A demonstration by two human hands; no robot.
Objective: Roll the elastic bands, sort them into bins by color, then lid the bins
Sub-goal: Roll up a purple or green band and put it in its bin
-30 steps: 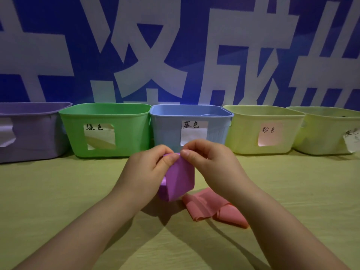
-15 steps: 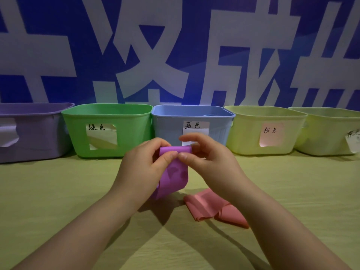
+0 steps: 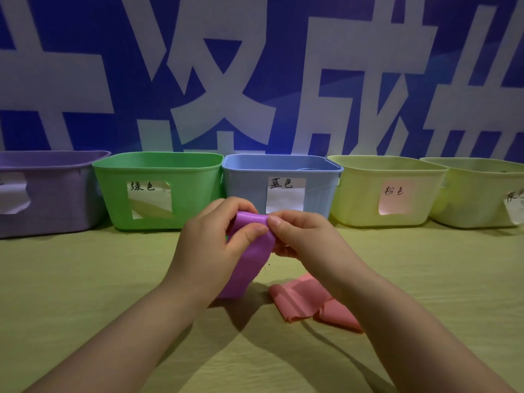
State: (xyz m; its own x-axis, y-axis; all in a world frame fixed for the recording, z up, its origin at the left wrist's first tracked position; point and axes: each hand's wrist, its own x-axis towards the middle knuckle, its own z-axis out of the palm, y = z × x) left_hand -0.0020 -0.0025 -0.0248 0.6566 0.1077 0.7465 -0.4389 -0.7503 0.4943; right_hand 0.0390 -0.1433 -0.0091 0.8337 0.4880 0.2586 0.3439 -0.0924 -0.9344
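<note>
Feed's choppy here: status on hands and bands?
Left hand and right hand both pinch top of purple band, tail hanging. Pink band lies folded on table. Purple bin far left, unlidded.

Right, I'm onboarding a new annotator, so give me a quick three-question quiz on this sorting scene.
1. True or false: the purple bin is the leftmost bin in view.
2. The pink band lies: A inside a bin, B on the table, C hanging from a bin.
3. Fill in: the left hand and right hand both pinch the ___ band.
Key: 1 true; 2 B; 3 purple band.
</note>
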